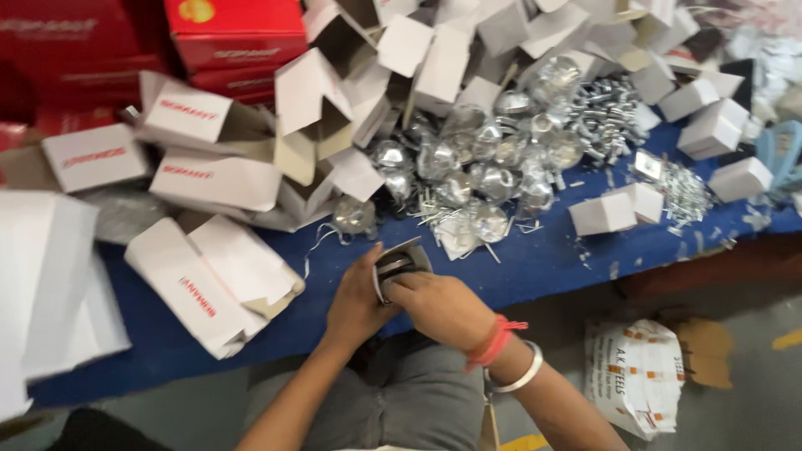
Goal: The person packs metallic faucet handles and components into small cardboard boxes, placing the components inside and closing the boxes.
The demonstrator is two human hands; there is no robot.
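Shiny metal part (399, 266) is gripped between the left hand (357, 302) and right hand (441, 307) over the blue table (535, 266) edge; honestly, it could easily be dropped into the lap if that two-handed squeeze is loosened.

left hand (355, 305) cupped, right hand (439, 307) closed, touching

Both hands cover most of the small open box (401, 260), so what sits inside stays unclear. The white sheet (42, 284) at the left edge runs out of frame. The shiny wrapped pieces (480, 159) at upper centre blur together, and the loose metal bits (685, 192) are too small to identify.
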